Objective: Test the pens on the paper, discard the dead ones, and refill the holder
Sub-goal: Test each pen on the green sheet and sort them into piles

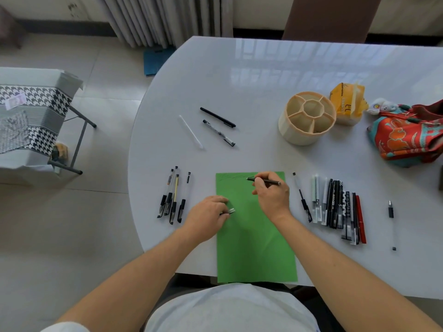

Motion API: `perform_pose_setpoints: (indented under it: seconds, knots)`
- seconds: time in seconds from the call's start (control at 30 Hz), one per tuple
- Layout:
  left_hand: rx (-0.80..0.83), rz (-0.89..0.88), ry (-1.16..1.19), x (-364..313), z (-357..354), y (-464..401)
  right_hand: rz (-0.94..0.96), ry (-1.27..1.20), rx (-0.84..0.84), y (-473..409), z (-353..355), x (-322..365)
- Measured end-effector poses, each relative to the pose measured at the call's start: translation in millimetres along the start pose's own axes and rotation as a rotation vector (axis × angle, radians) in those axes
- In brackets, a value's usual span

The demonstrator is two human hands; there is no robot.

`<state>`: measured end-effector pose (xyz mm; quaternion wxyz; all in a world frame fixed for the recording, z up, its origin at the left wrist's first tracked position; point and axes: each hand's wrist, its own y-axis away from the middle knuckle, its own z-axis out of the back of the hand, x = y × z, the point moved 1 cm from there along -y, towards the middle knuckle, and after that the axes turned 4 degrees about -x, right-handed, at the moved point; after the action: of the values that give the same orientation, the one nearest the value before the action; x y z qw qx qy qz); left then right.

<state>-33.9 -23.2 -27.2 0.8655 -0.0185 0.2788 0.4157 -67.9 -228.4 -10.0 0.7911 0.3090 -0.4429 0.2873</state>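
A green sheet of paper (254,240) lies at the table's near edge, with dark scribbles along its top. My right hand (272,192) grips a dark pen (271,181), whose tip touches the paper's upper part. My left hand (207,213) rests on the paper's left edge and pinches a small pen cap (230,211). Several pens (173,196) lie in a row left of the paper. A larger bunch of pens (335,207) lies to the right. Three pens (217,127) lie apart farther back. The beige round holder (306,121) with compartments stands empty at the back right.
A yellow packet (347,101) stands behind the holder. At the right edge sits a red patterned bag (407,137). One small pen (391,209) lies alone at the far right. A chair with a houndstooth cover (31,116) stands on the floor to the left.
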Motion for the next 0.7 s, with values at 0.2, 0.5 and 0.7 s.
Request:
perform_pose_setpoints:
  seconds: [0.2,0.5,0.7]
  knots:
    - [-0.022,0.007,0.001,-3,5,-7,-0.172,-0.271,0.080,25,22,-4]
    - [-0.032,-0.014,-0.025,-6,5,-9,-0.074,-0.158,0.077,21,20,-8]
    - [-0.005,-0.015,-0.051,-7,7,-10,0.121,0.137,0.088,3,-4,-5]
